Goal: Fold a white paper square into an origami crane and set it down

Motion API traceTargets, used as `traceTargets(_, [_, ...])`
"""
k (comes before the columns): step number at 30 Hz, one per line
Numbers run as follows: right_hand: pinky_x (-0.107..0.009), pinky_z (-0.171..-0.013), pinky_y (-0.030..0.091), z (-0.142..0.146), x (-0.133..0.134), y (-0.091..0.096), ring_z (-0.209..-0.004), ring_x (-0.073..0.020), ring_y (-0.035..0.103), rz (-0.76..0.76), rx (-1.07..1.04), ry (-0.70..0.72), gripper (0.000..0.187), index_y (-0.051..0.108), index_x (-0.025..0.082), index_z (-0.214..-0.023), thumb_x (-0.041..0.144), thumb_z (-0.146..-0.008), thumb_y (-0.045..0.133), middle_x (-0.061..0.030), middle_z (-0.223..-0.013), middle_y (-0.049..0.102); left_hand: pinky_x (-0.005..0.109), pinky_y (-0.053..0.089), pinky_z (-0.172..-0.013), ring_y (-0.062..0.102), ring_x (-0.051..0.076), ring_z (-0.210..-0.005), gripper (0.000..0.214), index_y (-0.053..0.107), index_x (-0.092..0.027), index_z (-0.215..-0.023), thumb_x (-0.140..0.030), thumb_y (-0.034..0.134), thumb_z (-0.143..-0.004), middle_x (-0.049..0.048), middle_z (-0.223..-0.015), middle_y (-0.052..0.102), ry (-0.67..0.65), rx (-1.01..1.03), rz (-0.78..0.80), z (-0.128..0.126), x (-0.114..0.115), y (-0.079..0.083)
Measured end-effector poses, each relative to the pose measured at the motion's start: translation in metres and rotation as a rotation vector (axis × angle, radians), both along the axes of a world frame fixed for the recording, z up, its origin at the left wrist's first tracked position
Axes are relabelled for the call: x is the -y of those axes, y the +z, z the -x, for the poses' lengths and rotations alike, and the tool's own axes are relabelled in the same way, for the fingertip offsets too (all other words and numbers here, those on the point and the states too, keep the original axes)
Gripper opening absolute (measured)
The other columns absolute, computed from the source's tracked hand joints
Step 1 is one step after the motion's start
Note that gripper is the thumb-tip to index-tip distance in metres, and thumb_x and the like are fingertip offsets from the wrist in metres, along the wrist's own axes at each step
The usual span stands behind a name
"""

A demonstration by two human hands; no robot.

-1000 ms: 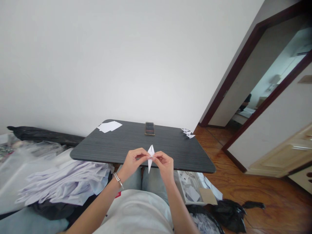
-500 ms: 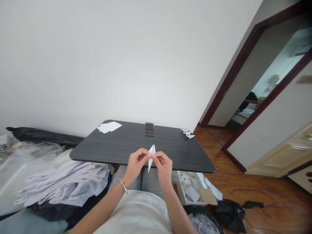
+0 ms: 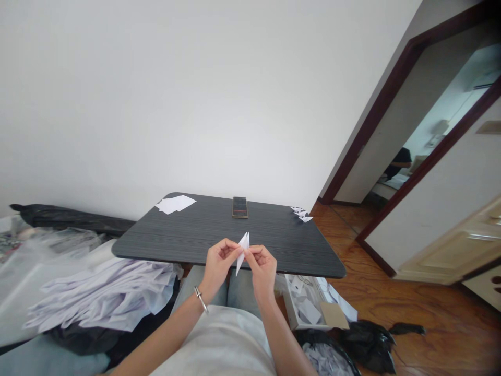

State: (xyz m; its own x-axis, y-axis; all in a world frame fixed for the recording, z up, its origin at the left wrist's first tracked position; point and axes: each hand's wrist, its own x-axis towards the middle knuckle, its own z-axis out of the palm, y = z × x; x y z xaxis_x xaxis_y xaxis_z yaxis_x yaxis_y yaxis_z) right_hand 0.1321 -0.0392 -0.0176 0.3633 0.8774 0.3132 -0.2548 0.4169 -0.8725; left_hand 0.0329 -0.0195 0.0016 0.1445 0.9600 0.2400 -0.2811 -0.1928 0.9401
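Observation:
Between my two hands a folded white paper (image 3: 243, 242) stands upright, narrow and pointed, with a split tip at the top and a single point below. My left hand (image 3: 221, 259) pinches its left edge with thumb and fingertips. From the other side my right hand (image 3: 261, 264) pinches the right edge the same way. Both hands hover over the front edge of the dark table (image 3: 188, 235). Several small folded paper pieces (image 3: 301, 214) sit at the table's back right. Flat white paper sheets (image 3: 176, 203) lie at the back left.
A dark phone-like rectangle (image 3: 240, 207) lies at the table's rear middle. Below right are a white box (image 3: 307, 308) of papers and a black plastic bag (image 3: 370, 344). Piled white cloth (image 3: 105, 292) is at the left. Through the doorway, a person (image 3: 401, 159) is partly visible.
The folded paper has tilted slightly, its lower point shifting a little left. My hands keep their pinch in nearly the same place. The person beyond the doorway has moved slightly.

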Motion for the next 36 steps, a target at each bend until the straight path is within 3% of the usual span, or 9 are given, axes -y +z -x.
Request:
traceTargets(17, [-0.023,-0.054,0.043,-0.0012,-0.0008,-0.0019,-0.056,-0.0116,0.054,-0.005,0.046,0.000,0.017,0.048,0.018,-0.084,0.026,-0.073,0.059,0.0021,-0.064,0.056,0.020,0.044,-0.053,0.055,0.009,-0.052,0.021,0.053,-0.014,-0.064,-0.024,0.070,-0.061,-0.0028,-0.056,0.058,-0.062,-0.030,0.051,0.0027,-0.0022,0.0019])
traceTargets(26, [-0.024,-0.055,0.042,-0.0035,-0.0007,-0.0009,-0.055,-0.0126,0.053,-0.023,0.125,-0.014,0.022,0.047,0.018,-0.094,0.027,-0.076,0.057,0.0040,-0.059,0.052,0.020,0.043,-0.051,0.055,0.010,-0.051,0.027,0.053,-0.014,-0.078,-0.027,0.070,-0.061,-0.0042,-0.054,0.056,-0.116,-0.043,0.039,0.0024,-0.0049,-0.0021])
traceTargets(36, [-0.025,-0.054,0.044,-0.0029,-0.0016,-0.0010,-0.054,-0.0132,0.054,-0.003,0.074,0.082,0.027,0.045,0.019,-0.096,0.027,-0.074,0.058,0.0044,-0.059,0.053,0.021,0.043,-0.053,0.052,0.009,-0.051,0.025,0.054,-0.013,-0.083,-0.026,0.066,-0.066,-0.0045,-0.057,0.053,-0.103,-0.028,0.019,0.0038,-0.0076,-0.0044])
